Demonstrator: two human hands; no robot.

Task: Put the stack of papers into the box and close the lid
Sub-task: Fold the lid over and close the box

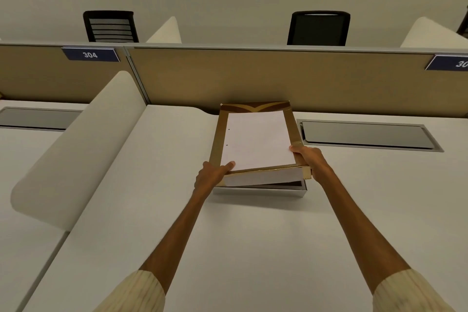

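Observation:
A flat box lies against the far partition of the white desk (253, 235). Its gold-brown lid (255, 107) is tilted, near edge raised above the pale box base (260, 189). A white stack of papers (255, 139), with two punch holes on its left side, rests on top of the lid. My left hand (214, 176) grips the lid's near left corner, thumb on the papers. My right hand (310, 159) grips the near right corner, thumb on the papers' edge. The inside of the base is hidden.
A grey cable hatch (367, 135) is set in the desk right of the box. A rounded cream divider (83, 144) stands on the left. A tan partition (253, 78) backs the desk, with two black chairs (317, 28) behind it.

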